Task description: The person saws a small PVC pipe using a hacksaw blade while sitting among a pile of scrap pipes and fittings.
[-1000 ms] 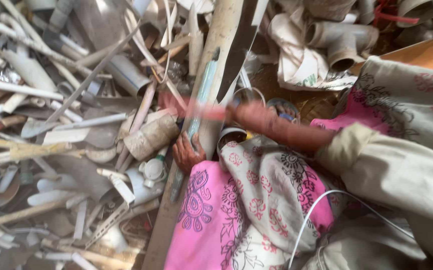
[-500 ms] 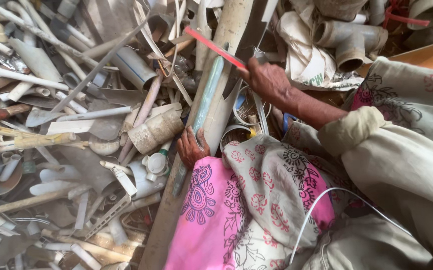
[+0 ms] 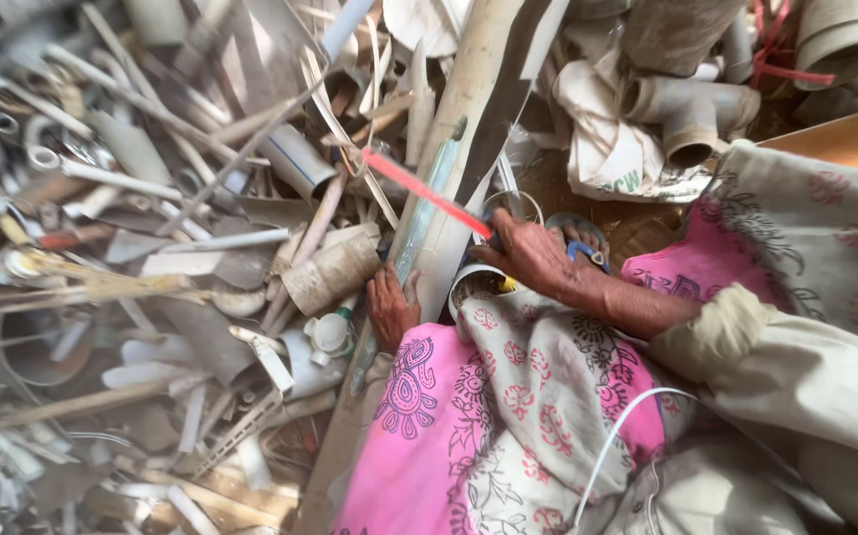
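Observation:
My right hand grips one end of a thin red strip, which points up and to the left over a long, dirty, pale half-pipe. My left hand rests with its fingers on the lower part of that half-pipe, beside a short grey-brown pipe stub. A pink and cream flowered cloth covers my lap just below both hands. A small round can sits under my right wrist.
A heap of broken white and grey plastic pipes and strips fills the left side. Pipe elbows and a crumpled white sack lie at the top right. A wooden plank runs along the right edge.
My right hand drew the red strip from low against the half-pipe up and outward, so the strip now slants up to the left. My left hand stayed on the half-pipe.

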